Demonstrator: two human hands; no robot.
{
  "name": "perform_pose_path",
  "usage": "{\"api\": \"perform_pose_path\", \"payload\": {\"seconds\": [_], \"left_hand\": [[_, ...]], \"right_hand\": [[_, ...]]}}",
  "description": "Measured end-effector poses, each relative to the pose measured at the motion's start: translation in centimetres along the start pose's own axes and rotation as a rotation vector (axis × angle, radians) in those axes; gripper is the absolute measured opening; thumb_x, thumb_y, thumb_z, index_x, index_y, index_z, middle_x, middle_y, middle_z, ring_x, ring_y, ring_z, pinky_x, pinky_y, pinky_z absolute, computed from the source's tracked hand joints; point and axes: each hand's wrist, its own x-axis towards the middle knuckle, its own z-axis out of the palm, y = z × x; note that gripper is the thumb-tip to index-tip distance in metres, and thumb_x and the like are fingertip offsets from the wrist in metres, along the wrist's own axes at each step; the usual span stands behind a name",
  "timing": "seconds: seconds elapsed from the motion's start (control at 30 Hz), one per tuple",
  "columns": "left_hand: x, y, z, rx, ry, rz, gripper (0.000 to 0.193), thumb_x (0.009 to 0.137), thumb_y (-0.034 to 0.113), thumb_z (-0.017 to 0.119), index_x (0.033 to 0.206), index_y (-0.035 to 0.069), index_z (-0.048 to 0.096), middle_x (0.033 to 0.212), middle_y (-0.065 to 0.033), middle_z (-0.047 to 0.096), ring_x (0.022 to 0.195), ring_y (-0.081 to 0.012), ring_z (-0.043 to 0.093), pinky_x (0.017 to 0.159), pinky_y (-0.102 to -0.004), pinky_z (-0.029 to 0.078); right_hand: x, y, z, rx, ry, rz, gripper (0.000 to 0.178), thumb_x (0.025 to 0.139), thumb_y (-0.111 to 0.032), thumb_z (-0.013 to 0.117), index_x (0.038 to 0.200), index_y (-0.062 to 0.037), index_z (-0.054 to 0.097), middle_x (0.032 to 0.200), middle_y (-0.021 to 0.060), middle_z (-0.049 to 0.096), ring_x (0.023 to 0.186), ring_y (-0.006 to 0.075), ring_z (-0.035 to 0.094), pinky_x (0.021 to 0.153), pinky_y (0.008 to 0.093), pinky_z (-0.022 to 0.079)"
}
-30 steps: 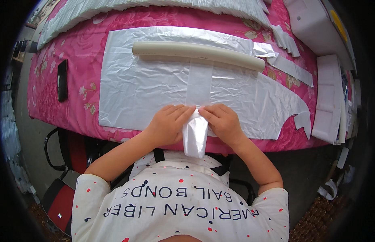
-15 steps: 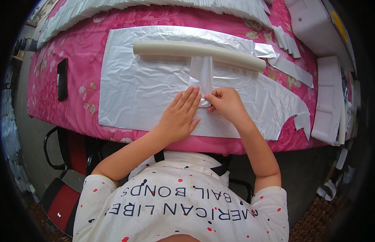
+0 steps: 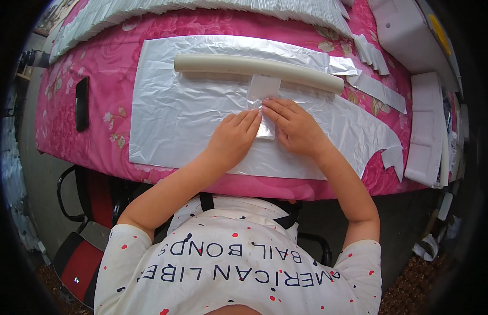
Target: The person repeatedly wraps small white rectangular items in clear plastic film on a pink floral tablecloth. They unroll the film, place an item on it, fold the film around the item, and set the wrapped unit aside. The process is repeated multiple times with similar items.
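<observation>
A small strip of shiny plastic film (image 3: pixel 265 130) lies on a large crinkled silver-white sheet, with a paler, whiter flap (image 3: pixel 264 87) at its far end against a long cream tube (image 3: pixel 223 64). My left hand (image 3: pixel 234 135) rests flat along the strip's left side, fingers stretched out and lightly touching it. My right hand (image 3: pixel 295 126) lies across the strip's middle, fingers extended and pressing down, its fingertips close to those of the left. Part of the strip is hidden under my fingers.
The silver-white sheet (image 3: pixel 170 115) covers a pink floral tablecloth (image 3: pixel 57 118). A black phone-like object (image 3: pixel 82 104) lies to the left. Rows of stacked white strips (image 3: pixel 202 4) line the far edge. White foam boxes (image 3: pixel 427 126) stand at the right; loose strips (image 3: pixel 378 93) lie nearby.
My right hand has gone from pinching the strip's near end to lying flat farther up on it. The strip's far part now looks whiter and folded. My left hand stays near its place.
</observation>
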Motion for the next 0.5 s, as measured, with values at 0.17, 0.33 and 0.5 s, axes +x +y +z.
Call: {"api": "perform_pose_path", "payload": {"seconds": [0.17, 0.33, 0.5], "left_hand": [[-1.4, -0.6, -1.1, -0.224, -0.069, 0.097, 0.045, 0.066, 0.002, 0.058, 0.111, -0.002, 0.056, 0.11, -0.0146, 0.059, 0.099, -0.0268, 0.058, 0.082, -0.0365, 0.047], [-4.1, 0.7, -2.2, -0.293, -0.027, 0.159, 0.042, 0.067, 0.003, 0.059, 0.109, -0.003, 0.055, 0.109, -0.0145, 0.06, 0.1, -0.0266, 0.058, 0.085, -0.0369, 0.046], [-4.6, 0.8, -1.9, -0.404, -0.041, 0.006, 0.049, 0.064, -0.002, 0.059, 0.112, 0.001, 0.056, 0.107, -0.0137, 0.06, 0.097, -0.028, 0.059, 0.082, -0.0381, 0.046]], "right_hand": [[-0.8, -0.2, 0.9, 0.054, 0.101, -0.083, 0.035, 0.07, -0.008, 0.061, 0.104, -0.0022, 0.06, 0.107, 0.0109, 0.059, 0.102, 0.0271, 0.055, 0.088, 0.0376, 0.044], [-2.5, -4.1, 0.8, 0.096, 0.098, -0.087, 0.024, 0.073, -0.008, 0.056, 0.096, -0.0044, 0.062, 0.098, 0.0065, 0.062, 0.091, 0.0218, 0.058, 0.08, 0.0342, 0.048], [-3.0, -4.4, 1.0, 0.184, 0.118, 0.036, 0.022, 0.073, -0.011, 0.06, 0.094, -0.0082, 0.064, 0.094, 0.0054, 0.063, 0.086, 0.0221, 0.059, 0.073, 0.0331, 0.048]]}}
